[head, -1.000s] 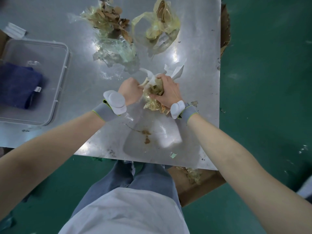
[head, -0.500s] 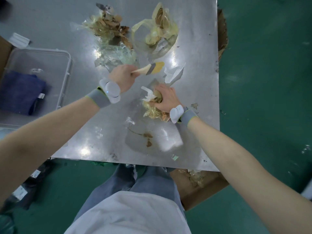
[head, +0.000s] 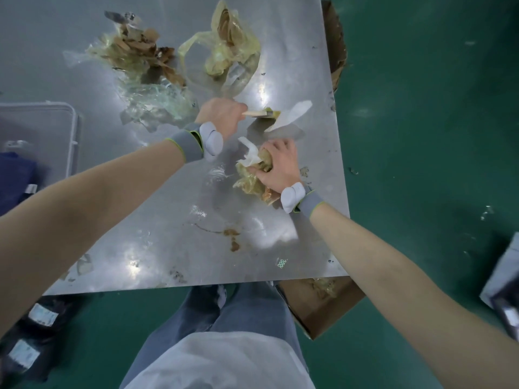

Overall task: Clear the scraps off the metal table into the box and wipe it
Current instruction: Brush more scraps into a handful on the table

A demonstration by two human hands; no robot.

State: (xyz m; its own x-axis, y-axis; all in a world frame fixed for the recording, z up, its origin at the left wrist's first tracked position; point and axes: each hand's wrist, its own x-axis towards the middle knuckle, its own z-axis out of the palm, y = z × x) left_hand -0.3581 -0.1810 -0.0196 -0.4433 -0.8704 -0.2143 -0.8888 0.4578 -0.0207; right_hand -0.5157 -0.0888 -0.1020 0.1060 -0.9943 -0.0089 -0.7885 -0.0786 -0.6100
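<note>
In the half second before this moment, the left hand (head: 224, 115) had carried the small wooden-handled brush with yellowish bristles (head: 262, 113) rightward until its bristles reached the white paper scrap (head: 292, 115) near the right edge of the bare metal counter (head: 168, 248); a second earlier both hands had been bunched together on one wad. That suggested the sweeping had begun, with this loose scrap probably being gathered toward the held wad. The left fingers were clenched around the brush handle. The right hand (head: 278, 167) pressed down on a crumpled wad of yellowish plastic film and white paper (head: 252, 175), fingers curled into it. By count, three other scrap heaps lay on the far part of the counter: one of brown cardboard bits in film (head: 140, 56), one clear crinkled film heap (head: 156, 106), and one yellowish plastic bag (head: 227, 51). One brown cardboard box (head: 323, 313) stood on the green floor under the counter's near right corner, a little waste already inside. One brown smear (head: 233, 238) remained for wiping. One clear plastic tub (head: 70, 127) sat at the left with one dark blue cloth (head: 16, 181) inside.
</note>
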